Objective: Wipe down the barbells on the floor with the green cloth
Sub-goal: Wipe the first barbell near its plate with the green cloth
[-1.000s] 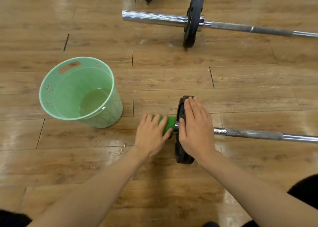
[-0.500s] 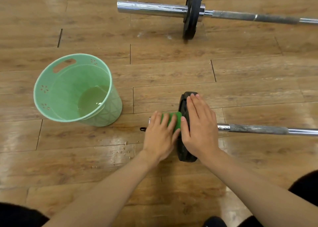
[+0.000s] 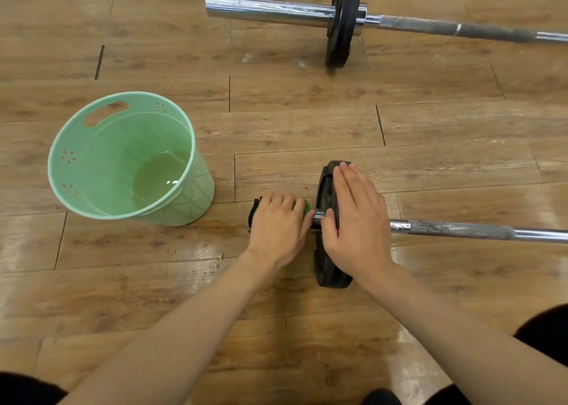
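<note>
The near barbell lies across the wooden floor, its black plate standing on edge. My right hand rests flat on that plate, fingers straight. My left hand grips the green cloth, wrapped round the bar's sleeve left of the plate. Only a small patch of the cloth shows past my fingers, and a short bit of bare sleeve shows between cloth and plate. A second barbell with its own black plate lies farther away at the top.
A mint-green plastic bucket with a little cloudy water stands on the floor left of my left hand. Dark clothing on my knees shows at the bottom corners. Wooden floor boards run between the two barbells.
My left hand has slid the cloth leftward along the sleeve, away from the plate, baring a short piece of metal. My right hand stays on the plate. The view shifted slightly.
</note>
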A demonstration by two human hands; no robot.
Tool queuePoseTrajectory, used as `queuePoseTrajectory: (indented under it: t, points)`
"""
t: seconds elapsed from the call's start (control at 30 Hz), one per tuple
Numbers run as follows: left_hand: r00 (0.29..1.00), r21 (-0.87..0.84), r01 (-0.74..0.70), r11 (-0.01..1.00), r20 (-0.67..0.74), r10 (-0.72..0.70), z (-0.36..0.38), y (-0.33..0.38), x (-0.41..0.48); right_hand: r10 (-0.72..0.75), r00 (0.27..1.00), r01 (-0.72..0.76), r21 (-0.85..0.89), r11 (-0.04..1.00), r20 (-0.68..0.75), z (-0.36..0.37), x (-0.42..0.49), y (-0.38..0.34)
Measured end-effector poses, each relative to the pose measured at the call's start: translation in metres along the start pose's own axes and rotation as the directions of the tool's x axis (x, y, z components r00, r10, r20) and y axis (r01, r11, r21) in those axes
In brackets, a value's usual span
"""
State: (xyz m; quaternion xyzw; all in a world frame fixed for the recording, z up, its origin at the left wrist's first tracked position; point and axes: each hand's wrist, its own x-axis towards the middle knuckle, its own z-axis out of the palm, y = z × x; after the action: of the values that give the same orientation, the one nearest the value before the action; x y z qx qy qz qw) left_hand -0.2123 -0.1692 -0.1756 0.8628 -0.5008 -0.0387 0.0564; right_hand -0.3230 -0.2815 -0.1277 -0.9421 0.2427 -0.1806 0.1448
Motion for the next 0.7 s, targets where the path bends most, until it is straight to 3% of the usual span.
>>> queuePoseTrajectory:
  t: [0.23,0.53,0.7]
  points:
    - [0.995,0.065,0.05,0.997,-0.086,-0.044,0.016,0.003,-0.036,-0.013,1.0,0.014,0.024,1.0,-0.025,-0.001,-0.009,-0.003]
    - [0.988,0.033,-0.136,0.99,-0.075,0.138,0.017,0.003,-0.016,0.001,1.0,0.001,0.07,0.998,-0.024,-0.001,-0.01,-0.002]
    - [1.0,-0.009,0.015,1.0,-0.001,-0.015,0.005,-0.038,-0.031,-0.015,0.998,0.021,0.091,0.996,-0.062,0.0,-0.014,-0.003]
